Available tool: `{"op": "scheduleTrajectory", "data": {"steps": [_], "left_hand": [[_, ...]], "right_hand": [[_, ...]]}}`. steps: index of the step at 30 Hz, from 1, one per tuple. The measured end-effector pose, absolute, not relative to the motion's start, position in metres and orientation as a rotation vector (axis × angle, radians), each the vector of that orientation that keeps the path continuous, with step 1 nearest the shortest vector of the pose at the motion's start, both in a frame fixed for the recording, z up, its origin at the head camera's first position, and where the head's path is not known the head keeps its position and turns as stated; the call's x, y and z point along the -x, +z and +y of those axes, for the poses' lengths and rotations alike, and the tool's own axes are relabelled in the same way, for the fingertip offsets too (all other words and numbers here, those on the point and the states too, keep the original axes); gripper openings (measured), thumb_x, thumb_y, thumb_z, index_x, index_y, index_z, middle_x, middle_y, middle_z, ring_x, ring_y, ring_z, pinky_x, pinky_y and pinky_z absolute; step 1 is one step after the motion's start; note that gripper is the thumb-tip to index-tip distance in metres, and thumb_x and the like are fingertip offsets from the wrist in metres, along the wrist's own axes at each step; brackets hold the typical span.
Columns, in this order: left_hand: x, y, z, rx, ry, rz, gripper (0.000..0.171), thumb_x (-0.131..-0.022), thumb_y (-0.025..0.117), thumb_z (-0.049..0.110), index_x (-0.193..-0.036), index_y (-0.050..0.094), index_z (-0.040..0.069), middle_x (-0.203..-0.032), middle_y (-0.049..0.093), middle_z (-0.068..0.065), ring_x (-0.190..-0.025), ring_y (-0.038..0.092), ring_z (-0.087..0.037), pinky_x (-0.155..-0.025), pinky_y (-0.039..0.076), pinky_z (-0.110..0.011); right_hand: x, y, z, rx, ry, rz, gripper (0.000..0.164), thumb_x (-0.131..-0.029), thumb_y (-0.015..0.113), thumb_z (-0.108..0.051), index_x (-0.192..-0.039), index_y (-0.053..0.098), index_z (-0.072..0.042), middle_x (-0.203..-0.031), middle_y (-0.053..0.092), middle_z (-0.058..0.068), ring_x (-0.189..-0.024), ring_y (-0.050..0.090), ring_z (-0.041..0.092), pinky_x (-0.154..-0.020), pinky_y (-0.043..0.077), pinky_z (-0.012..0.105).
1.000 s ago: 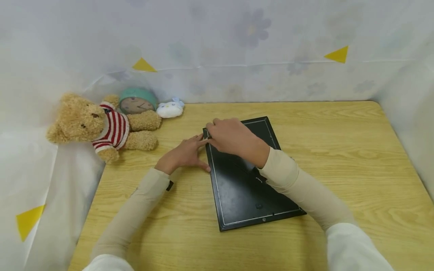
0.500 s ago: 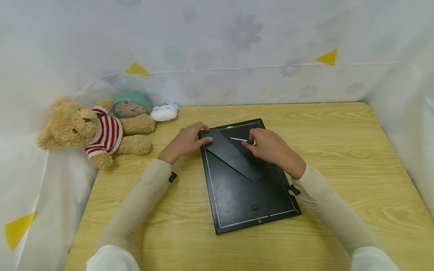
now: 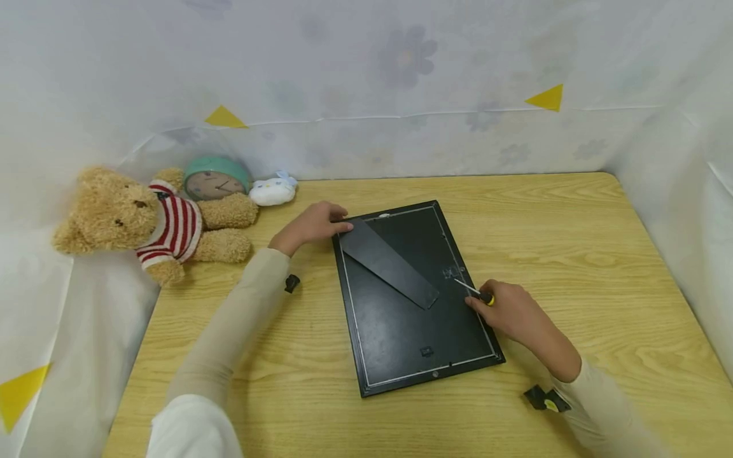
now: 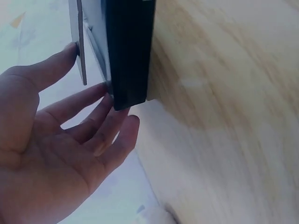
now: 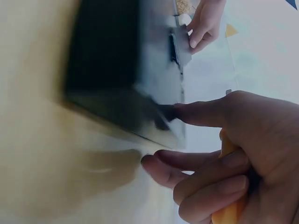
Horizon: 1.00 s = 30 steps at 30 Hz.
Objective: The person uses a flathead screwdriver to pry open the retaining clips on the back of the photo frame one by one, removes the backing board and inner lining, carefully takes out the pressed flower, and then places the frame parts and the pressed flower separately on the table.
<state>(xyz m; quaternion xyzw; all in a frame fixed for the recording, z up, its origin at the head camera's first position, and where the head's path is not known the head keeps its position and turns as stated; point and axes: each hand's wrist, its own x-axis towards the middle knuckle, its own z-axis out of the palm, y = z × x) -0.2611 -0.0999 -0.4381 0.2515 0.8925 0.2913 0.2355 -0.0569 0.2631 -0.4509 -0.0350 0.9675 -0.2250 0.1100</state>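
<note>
A black picture frame lies back side up on the wooden table, its flat stand leg slanting across the backing. At the far left corner is my left hand; in the left wrist view the thumb touches the end of the stand leg while the fingertips curl against the frame's edge. My right hand is at the right edge of the frame and grips a small screwdriver with a yellow and black handle. Its thin shaft points over the backing. In the right wrist view, curled fingers wrap the orange-looking handle.
A teddy bear in a striped shirt lies at the back left. Beside it are a green round clock and a small white plush. Pale floral sheeting rises behind the table.
From the far left corner, my right hand has moved right and nearer to the right edge of the frame, carrying the screwdriver. My left hand stays at the corner, its thumb now on the stand leg.
</note>
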Motion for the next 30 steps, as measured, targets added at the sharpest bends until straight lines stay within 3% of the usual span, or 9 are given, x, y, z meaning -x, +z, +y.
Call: {"op": "scheduleTrajectory", "data": {"steps": [7,12,23,30], "left_hand": [[0.264,-0.443,-0.101,-0.685,0.793,2.436,0.046,-0.101,0.062,0.028,-0.135,0.059,-0.002,-0.135,0.059,-0.02,-0.125,0.056,-0.034,-0.102,0.045,-0.048],[0.26,-0.445,-0.103,-0.639,0.786,2.433,0.046,-0.098,0.066,0.032,-0.131,0.061,0.0,-0.131,0.061,-0.019,-0.12,0.057,-0.033,-0.1,0.047,-0.047],[0.231,-0.447,-0.118,-0.609,0.749,2.34,0.051,-0.095,0.07,0.035,-0.129,0.061,-0.002,-0.119,0.063,-0.016,-0.108,0.059,-0.028,-0.093,0.048,-0.044],[0.211,-0.444,-0.126,-0.634,0.712,2.27,0.053,-0.093,0.071,0.038,-0.127,0.061,-0.001,-0.107,0.066,-0.011,-0.093,0.062,-0.022,-0.083,0.051,-0.038]], "right_hand": [[0.047,-0.455,0.261,0.155,-0.698,2.898,0.022,-0.093,0.069,-0.016,-0.091,0.07,0.006,-0.066,0.061,0.003,-0.054,0.047,0.015,-0.052,0.039,0.032],[0.054,-0.451,0.268,0.178,-0.646,2.905,0.019,-0.094,0.068,-0.014,-0.091,0.071,0.005,-0.066,0.061,0.003,-0.053,0.047,0.015,-0.051,0.039,0.032],[0.092,-0.445,0.289,0.286,-0.507,2.886,0.021,-0.095,0.066,-0.011,-0.102,0.072,0.009,-0.083,0.07,0.015,-0.058,0.055,0.017,-0.053,0.046,0.035],[0.119,-0.442,0.294,0.396,-0.455,2.884,0.023,-0.095,0.065,-0.009,-0.108,0.071,0.01,-0.097,0.07,0.024,-0.061,0.059,0.019,-0.053,0.047,0.036]]}}
